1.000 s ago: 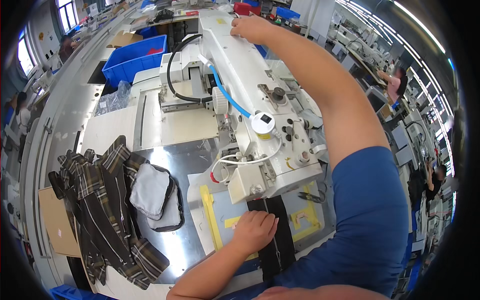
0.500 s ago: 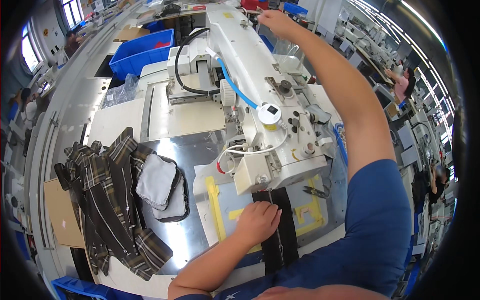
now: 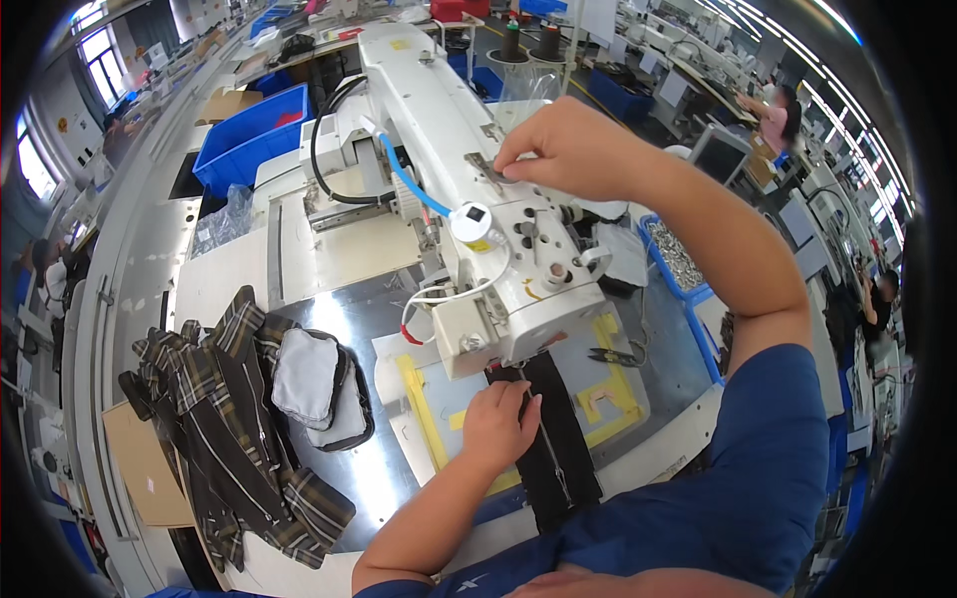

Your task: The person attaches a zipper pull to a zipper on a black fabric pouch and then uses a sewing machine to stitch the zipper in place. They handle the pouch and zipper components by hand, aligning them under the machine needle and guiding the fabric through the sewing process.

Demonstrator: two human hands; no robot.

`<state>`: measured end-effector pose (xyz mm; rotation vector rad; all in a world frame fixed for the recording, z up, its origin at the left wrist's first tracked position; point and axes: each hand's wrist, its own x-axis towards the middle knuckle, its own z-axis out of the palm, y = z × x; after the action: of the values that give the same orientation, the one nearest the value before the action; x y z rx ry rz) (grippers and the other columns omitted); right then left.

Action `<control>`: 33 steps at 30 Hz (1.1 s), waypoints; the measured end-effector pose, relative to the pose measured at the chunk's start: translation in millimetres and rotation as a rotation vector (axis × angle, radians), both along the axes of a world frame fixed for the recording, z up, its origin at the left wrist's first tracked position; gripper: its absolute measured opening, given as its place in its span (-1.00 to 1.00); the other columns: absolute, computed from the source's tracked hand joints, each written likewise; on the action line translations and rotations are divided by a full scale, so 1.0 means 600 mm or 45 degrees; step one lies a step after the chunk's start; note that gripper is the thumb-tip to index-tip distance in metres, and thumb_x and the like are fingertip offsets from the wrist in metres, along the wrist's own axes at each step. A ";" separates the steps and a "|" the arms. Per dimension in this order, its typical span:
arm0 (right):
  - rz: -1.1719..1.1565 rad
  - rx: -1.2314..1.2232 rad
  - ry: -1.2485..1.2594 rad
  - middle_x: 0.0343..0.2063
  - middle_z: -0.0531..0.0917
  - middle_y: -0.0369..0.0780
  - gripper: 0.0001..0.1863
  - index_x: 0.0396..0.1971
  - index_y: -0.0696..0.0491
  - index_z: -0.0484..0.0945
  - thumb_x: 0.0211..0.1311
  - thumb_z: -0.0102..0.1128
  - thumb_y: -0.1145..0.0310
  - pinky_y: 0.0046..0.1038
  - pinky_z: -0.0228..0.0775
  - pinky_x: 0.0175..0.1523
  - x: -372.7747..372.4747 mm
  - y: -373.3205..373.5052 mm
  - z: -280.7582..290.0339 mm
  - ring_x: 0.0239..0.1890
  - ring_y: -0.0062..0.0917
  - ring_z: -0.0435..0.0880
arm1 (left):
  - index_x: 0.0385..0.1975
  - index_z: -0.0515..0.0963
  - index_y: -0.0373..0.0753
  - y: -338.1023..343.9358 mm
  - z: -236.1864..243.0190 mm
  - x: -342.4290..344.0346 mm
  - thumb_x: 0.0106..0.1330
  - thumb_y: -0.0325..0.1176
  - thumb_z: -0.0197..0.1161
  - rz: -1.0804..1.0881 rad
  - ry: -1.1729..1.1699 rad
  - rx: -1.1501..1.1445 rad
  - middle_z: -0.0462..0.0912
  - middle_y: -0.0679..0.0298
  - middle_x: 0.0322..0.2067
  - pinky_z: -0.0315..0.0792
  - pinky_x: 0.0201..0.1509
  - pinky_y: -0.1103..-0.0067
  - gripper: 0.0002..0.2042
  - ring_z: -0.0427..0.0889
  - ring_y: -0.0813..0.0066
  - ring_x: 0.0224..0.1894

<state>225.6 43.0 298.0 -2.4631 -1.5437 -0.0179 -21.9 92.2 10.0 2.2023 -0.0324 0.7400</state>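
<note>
My left hand (image 3: 498, 424) rests on a black zipper strip (image 3: 553, 458), fingers loosely curved and apart, just below the white sewing machine head (image 3: 533, 294). The strip lies over a taped template (image 3: 414, 399). My right hand (image 3: 548, 149) is closed in a pinch at the upper machine arm, beside a metal tension fitting (image 3: 478, 164); what, if anything, is between its fingertips cannot be made out. Black-handled snips (image 3: 613, 357) lie right of the head.
Plaid zippered pieces (image 3: 229, 429) and grey padded pouches (image 3: 304, 379) lie left, by cardboard (image 3: 150, 468). A blue crate (image 3: 209, 159) is behind. Blue trays (image 3: 668, 284) of small metal parts sit right. Co-workers (image 3: 773, 130) work at benches on both sides.
My right hand has come down and toward me from the far end of the machine to a pinch nearer the head. My left hand stays on the black strip.
</note>
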 end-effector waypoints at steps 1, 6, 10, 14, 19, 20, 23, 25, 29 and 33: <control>0.019 -0.025 -0.029 -0.22 0.81 -0.10 -0.77 -0.18 0.06 0.81 0.26 0.33 0.30 -0.24 0.57 0.06 -0.004 -0.007 -0.006 -0.14 -0.21 0.77 | -0.19 0.65 -0.28 -0.001 -0.001 0.002 0.22 -0.39 0.48 -0.002 -0.025 -0.024 0.67 0.15 -0.36 0.53 -0.29 0.31 -0.78 0.67 0.11 -0.36; -0.057 -0.036 -0.245 -0.32 0.78 -0.08 -0.80 -0.23 0.08 0.79 0.27 0.36 0.29 -0.26 0.56 -0.01 0.006 -0.039 -0.002 -0.20 -0.19 0.76 | -0.16 0.65 -0.27 -0.002 0.002 -0.001 0.24 -0.37 0.46 -0.022 0.018 -0.044 0.67 0.14 -0.34 0.54 -0.24 0.30 -0.77 0.67 0.10 -0.33; -0.160 -0.080 -0.270 -0.34 0.76 -0.09 -0.83 -0.28 0.07 0.79 0.24 0.39 0.30 -0.21 0.55 -0.01 0.037 -0.034 0.013 -0.19 -0.18 0.75 | -0.15 0.65 -0.28 -0.004 0.004 -0.003 0.26 -0.35 0.45 -0.029 0.011 -0.029 0.68 0.13 -0.31 0.54 -0.21 0.29 -0.76 0.67 0.08 -0.32; -0.018 0.002 -0.442 -0.29 0.68 -0.17 -0.89 -0.35 0.03 0.76 0.23 0.41 0.32 -0.22 0.48 0.05 0.079 0.013 -0.019 -0.08 -0.22 0.66 | -0.14 0.65 -0.27 -0.007 0.001 -0.002 0.26 -0.34 0.44 -0.046 0.027 -0.044 0.68 0.12 -0.29 0.55 -0.21 0.29 -0.76 0.67 0.07 -0.32; 0.208 0.003 -0.488 -0.26 0.58 -0.23 -0.92 -0.43 0.03 0.71 0.21 0.42 0.38 -0.24 0.42 0.09 0.022 0.038 -0.016 -0.01 -0.25 0.58 | -0.13 0.65 -0.27 -0.002 0.001 -0.004 0.27 -0.34 0.43 -0.022 0.019 -0.063 0.68 0.13 -0.30 0.55 -0.21 0.28 -0.76 0.67 0.07 -0.32; 0.214 -0.041 -0.497 -0.27 0.59 -0.21 -0.91 -0.44 0.05 0.70 0.20 0.42 0.38 -0.23 0.43 0.08 0.010 0.025 -0.013 -0.03 -0.24 0.59 | -0.13 0.65 -0.27 -0.002 0.000 -0.005 0.27 -0.34 0.43 -0.027 0.018 -0.061 0.67 0.13 -0.31 0.55 -0.21 0.28 -0.76 0.67 0.07 -0.32; -0.017 -0.266 -0.406 -0.29 0.61 -0.18 -0.89 -0.48 0.07 0.68 0.19 0.41 0.40 -0.21 0.44 0.06 0.007 0.005 0.008 -0.07 -0.21 0.60 | -0.13 0.65 -0.26 -0.004 -0.004 -0.005 0.27 -0.33 0.43 -0.044 0.019 -0.059 0.66 0.14 -0.32 0.55 -0.22 0.28 -0.76 0.67 0.08 -0.33; -0.143 -0.330 -0.365 -0.30 0.62 -0.15 -0.88 -0.50 0.08 0.67 0.18 0.41 0.40 -0.20 0.45 0.05 0.021 0.010 0.014 -0.10 -0.19 0.61 | -0.13 0.64 -0.26 -0.008 -0.008 -0.004 0.27 -0.33 0.43 -0.068 0.022 -0.069 0.65 0.15 -0.32 0.54 -0.23 0.28 -0.76 0.66 0.08 -0.33; -0.113 -0.193 -0.377 -0.29 0.64 -0.14 -0.87 -0.50 0.09 0.67 0.18 0.39 0.39 -0.19 0.45 0.06 0.043 0.047 -0.002 -0.10 -0.17 0.61 | -0.13 0.64 -0.25 -0.014 -0.012 -0.003 0.26 -0.32 0.44 -0.047 -0.007 -0.050 0.65 0.16 -0.33 0.54 -0.22 0.29 -0.75 0.66 0.09 -0.34; 0.169 -0.119 -0.520 -0.31 0.70 -0.09 -0.89 -0.43 0.09 0.72 0.23 0.34 0.38 -0.17 0.50 0.04 0.032 0.045 -0.020 -0.11 -0.14 0.67 | -0.12 0.65 -0.25 -0.009 -0.010 -0.005 0.26 -0.32 0.44 -0.035 0.013 -0.053 0.64 0.17 -0.33 0.54 -0.21 0.29 -0.75 0.66 0.09 -0.34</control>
<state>244.6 70.0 286.2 -2.5347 -1.9045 -0.4624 -25.1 86.6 3.8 2.1615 -0.0422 0.7081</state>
